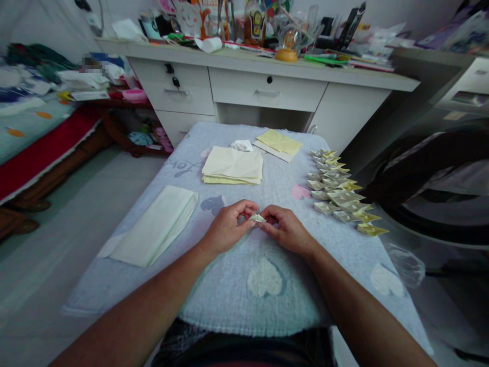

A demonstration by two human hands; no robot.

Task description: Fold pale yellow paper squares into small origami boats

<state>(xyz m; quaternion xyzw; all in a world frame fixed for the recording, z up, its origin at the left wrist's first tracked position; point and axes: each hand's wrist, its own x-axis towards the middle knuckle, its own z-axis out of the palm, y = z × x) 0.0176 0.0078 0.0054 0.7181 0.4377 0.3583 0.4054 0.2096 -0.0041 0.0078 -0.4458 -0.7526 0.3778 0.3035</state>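
Between my hands is a small folded paper boat (pixel 257 218), pale and pointed at its ends. My left hand (pixel 231 224) pinches its left side between thumb and fingers. On the other side, my right hand (pixel 284 227) has its fingertips closed on the right end. Rows of similar folded paper boats (pixel 340 196), white and yellow, stand on the cloth to the right. Beyond my hands lies a stack of creased paper squares (pixel 233 164). A folded pale sheet bundle (pixel 156 224) rests left of my left forearm.
A blue patterned cloth (pixel 229 295) covers the table. Behind the stack are a crumpled white tissue (pixel 242 146) and some yellow and white sheets (pixel 278 143). A cluttered white desk (pixel 267 86) stands at the back, a bed (pixel 46 137) at left, a washing machine (pixel 439 178) at right.
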